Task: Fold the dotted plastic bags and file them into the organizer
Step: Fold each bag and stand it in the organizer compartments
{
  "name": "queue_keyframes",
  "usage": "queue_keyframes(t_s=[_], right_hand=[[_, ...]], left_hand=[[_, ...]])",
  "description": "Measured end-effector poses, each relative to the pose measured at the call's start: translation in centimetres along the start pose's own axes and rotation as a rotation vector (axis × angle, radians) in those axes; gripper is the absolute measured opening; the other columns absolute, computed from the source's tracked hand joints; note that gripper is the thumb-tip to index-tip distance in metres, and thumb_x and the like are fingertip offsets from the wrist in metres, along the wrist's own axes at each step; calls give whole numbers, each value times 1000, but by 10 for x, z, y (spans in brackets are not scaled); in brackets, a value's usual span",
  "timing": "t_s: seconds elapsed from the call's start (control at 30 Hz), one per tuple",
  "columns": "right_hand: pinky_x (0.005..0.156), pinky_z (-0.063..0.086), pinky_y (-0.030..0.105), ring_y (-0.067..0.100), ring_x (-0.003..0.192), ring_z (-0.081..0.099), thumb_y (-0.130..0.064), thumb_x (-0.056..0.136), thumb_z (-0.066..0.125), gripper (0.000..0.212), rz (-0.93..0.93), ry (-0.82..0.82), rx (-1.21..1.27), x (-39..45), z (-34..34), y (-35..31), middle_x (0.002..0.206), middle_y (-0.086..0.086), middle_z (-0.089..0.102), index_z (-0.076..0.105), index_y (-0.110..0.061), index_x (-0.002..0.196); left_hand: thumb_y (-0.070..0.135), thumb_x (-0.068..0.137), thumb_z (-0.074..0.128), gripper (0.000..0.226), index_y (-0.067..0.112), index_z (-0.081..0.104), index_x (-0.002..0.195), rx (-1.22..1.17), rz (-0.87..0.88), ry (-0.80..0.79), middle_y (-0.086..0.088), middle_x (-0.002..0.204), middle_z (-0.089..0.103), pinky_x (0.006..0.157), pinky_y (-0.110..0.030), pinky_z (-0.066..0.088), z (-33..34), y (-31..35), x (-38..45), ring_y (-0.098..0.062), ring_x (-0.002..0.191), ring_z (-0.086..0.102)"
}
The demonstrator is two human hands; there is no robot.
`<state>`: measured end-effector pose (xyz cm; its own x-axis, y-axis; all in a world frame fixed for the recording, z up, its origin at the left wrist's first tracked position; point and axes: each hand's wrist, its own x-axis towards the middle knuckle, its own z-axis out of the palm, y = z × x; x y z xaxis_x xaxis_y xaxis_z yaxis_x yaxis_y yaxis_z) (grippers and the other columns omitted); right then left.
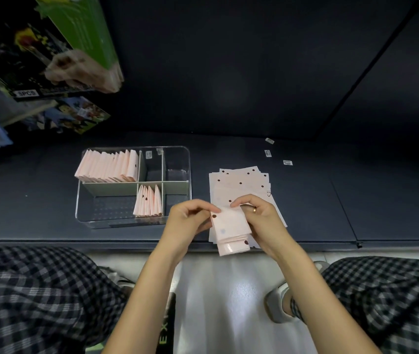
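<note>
A folded pale pink dotted bag (231, 232) is held between both hands above the near edge of the dark shelf. My left hand (190, 222) pinches its upper left corner; my right hand (260, 218), with a ring, grips its right side. Under and behind it lies a flat stack of unfolded dotted bags (241, 183). To the left stands the clear organizer (131, 223). Its back left compartment is packed with folded bags (108, 166), and a front middle compartment holds several more (149, 201).
Three small white labels (269, 149) lie on the shelf behind the stack. Boxed goods and a green package (83, 29) hang at the upper left. My checked trouser legs (32, 297) flank a pale floor below the shelf edge.
</note>
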<state>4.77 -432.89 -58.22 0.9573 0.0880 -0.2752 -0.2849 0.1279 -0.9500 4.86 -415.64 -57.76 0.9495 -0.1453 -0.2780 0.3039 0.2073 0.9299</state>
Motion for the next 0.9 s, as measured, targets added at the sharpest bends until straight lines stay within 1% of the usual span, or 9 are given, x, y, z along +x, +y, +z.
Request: queue_keyframes(t_s=[0.1,0.17,0.27,0.4,0.47,0.6,0.73,0.8,0.9], right_hand=[[53,42,15,9,61,54,9,85,52,38,-87,-1,-49,1,3,0,66,-3,62,67,-22,69],[52,41,14,6,60,53,10,85,51,41,-131,30,-85,1,5,-1,67,-6,61,65,-23,66],[58,41,17,8,65,51,12,85,48,45,-197,94,-175,2,6,-2,69,-8,59,63,-25,64],[64,43,15,7,70,53,15,84,45,50,-286,133,-244,1,9,-3,70,-11,61,61,-27,63],[67,43,14,7,72,54,17,83,44,48,-309,124,-261,0,11,-4,71,-11,61,61,-23,64],[68,42,17,11,76,55,20,83,41,46,-305,96,-285,-1,11,-3,77,-6,62,59,-18,64],[68,46,13,7,83,62,15,85,39,42,-208,56,-218,-1,11,-4,89,0,70,63,-14,66],[71,50,15,9,88,65,5,90,39,37,-150,46,-133,0,12,-5,95,0,72,68,-14,79],[73,50,15,1,80,62,-11,92,54,20,-168,42,-260,0,18,-5,86,-12,71,70,-21,85]], left_hand=[[-9,90,48,45,19,74,66,67,36,-31,3,74,68,70,-19,53,-3,4,0,-6,74,66],[-4,93,49,36,18,75,82,-5,27,-48,2,81,69,73,-22,54,-4,6,0,-7,79,66],[18,98,47,22,16,67,107,-154,-56,-54,-2,90,71,75,-28,56,-3,6,1,-11,81,67],[39,92,53,35,10,72,88,-130,-173,-2,-4,79,71,69,-26,57,7,5,-1,-13,71,67],[36,90,58,32,9,72,80,-99,-191,51,-4,74,69,67,-25,56,10,5,-1,-11,68,66],[22,91,61,24,4,72,80,-90,-171,87,-8,76,66,66,-21,55,8,3,0,-14,70,62],[15,89,63,22,14,73,70,56,-59,153,-3,72,67,64,-22,55,5,1,2,-13,67,59],[14,88,64,20,18,72,69,229,55,213,2,69,68,67,-26,52,3,-2,3,-10,64,58],[15,86,66,17,22,73,73,414,212,221,13,69,69,68,-22,49,4,-5,0,-1,64,60]])
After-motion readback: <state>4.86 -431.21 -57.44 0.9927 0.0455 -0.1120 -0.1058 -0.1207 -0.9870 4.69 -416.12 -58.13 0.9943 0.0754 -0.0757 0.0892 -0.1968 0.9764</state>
